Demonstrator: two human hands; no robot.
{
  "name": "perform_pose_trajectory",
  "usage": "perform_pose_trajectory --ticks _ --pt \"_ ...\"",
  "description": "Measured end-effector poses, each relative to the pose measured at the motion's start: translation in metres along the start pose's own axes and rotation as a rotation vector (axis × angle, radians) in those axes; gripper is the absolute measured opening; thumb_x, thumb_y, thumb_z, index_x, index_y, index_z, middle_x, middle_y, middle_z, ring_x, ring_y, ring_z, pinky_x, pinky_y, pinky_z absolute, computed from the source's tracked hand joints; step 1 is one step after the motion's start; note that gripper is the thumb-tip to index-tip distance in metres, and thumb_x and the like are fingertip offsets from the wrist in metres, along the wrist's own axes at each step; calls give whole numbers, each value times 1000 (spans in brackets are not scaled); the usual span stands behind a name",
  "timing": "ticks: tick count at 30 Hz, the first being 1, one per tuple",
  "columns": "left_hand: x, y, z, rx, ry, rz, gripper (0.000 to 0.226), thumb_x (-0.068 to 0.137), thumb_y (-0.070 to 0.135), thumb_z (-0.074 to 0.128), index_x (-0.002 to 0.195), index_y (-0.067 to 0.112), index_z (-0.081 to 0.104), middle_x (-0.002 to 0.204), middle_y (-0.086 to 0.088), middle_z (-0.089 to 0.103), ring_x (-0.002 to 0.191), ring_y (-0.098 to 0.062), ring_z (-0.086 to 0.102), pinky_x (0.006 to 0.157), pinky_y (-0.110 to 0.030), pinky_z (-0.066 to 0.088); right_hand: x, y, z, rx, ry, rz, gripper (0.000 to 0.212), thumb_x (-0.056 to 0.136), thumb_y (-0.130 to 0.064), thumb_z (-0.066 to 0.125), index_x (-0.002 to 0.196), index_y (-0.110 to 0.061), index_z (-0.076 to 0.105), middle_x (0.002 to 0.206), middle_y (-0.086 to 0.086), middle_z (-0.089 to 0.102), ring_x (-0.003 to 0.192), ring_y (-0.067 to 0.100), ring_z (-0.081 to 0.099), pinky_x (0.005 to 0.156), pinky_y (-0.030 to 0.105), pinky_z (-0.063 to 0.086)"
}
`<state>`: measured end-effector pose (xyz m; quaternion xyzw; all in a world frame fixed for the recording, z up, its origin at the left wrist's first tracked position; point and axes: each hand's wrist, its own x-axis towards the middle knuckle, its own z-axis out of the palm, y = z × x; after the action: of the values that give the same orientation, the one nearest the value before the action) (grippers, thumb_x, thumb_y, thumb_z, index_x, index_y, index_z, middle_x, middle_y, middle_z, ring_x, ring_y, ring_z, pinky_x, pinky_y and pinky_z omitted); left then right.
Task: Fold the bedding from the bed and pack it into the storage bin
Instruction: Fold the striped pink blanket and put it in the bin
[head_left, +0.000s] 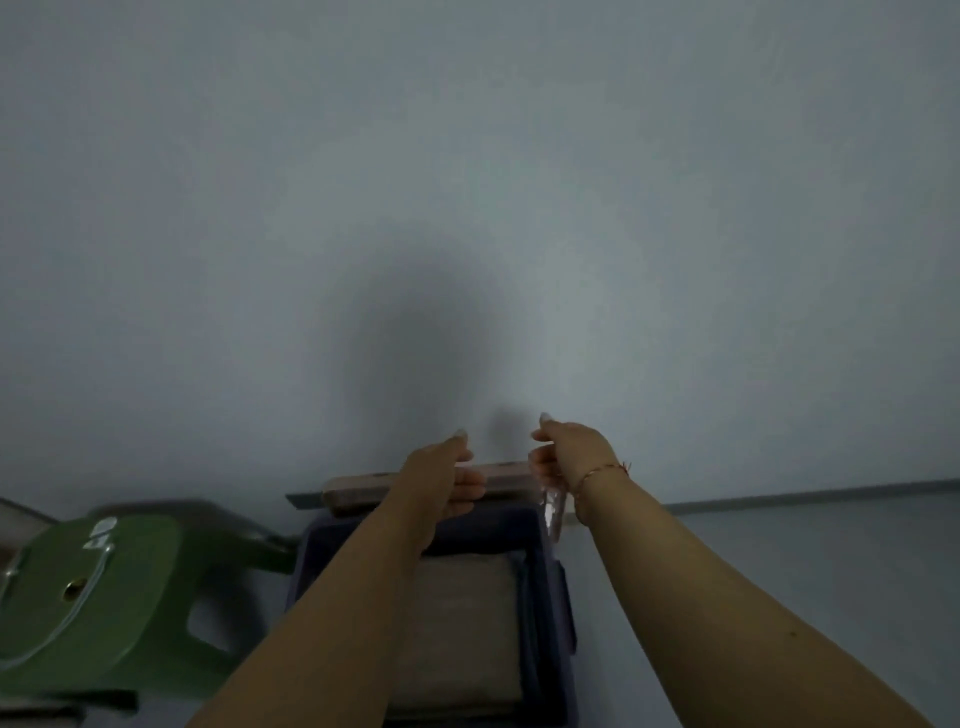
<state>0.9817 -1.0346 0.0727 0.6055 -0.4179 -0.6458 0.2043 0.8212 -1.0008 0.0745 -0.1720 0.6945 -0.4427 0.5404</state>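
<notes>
Notably, most of the head view was taken up by a plain pale grey wall (467, 182), with a soft dark shadow (421, 332) on it above the hands.

Both bare forearms reached forward from the lower edge of the view. The left hand (441, 480) was held with thumb up and fingers curled inward. It sat in front of a flat pinkish-tan strip (358, 488) lying along the far side of the bin. Whether the fingers actually gripped that strip could not be told; the frame was blurred there.

The right hand (566, 452) was also curled, thumb and forefinger close together. A piece of thin clear plastic (551, 512) hung down below the fingers and looked pinched between them. A thin red-and-gold thread bracelet (602, 472) circled the right wrist.

The dark blue-grey plastic storage bin (563, 623) stood on the floor against the wall, directly below the two forearms. Inside it lay a folded beige fabric bundle (457, 623), flat, filling much of the opening. A darker navy folded layer (488, 525) showed at the far end of the bin, just beyond the beige piece and under the left hand.

To the left of the bin, well apart from the hands, was a green plastic stool (104, 587), with a pale cord (78, 618) draped across it. A grey baseboard (810, 496) ran along the foot of the wall on the right.
</notes>
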Motion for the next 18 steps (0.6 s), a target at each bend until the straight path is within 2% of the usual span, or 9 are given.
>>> perform_pose_trajectory --ticks 3,5,10,16,18 --pt "-13 22 38 31 -51 38 36 97 44 46 100 11 61 91 -14 69 84 -27 66 71 -35 53 -13 -18 -43 37 40 -46 28 98 -31 44 89 -8 58 68 8 58 58 19 53 58 28 45" --pt "-23 36 63 71 -108 63 38 97 44 46 103 10 62 96 -16 69 89 -29 66 75 -38 54 -24 -27 -72 75 90 -66 30 98 -32 44 84 -10 58 69 8 58 60 18 54 62 28 47" --pt "-46 66 119 176 -263 112 40 97 43 46 106 7 60 99 -18 68 93 -31 66 90 -44 51 -62 -39 -139 190 234 -84 31 99 -32 43 92 -6 59 71 8 59 62 18 55 64 28 50" --pt "-85 91 192 311 -455 160 39 98 40 47 109 5 58 101 -18 65 95 -31 64 87 -40 51 -128 -31 -210 332 455 -134 32 99 -32 43 98 -5 59 75 8 60 65 18 56 68 29 50" --pt "-105 91 218 358 -524 176 39 98 41 46 110 5 58 104 -18 65 97 -31 64 90 -41 52 -152 -23 -231 389 530 -153 32 99 -32 43 99 -5 59 75 8 59 64 18 55 67 29 50"
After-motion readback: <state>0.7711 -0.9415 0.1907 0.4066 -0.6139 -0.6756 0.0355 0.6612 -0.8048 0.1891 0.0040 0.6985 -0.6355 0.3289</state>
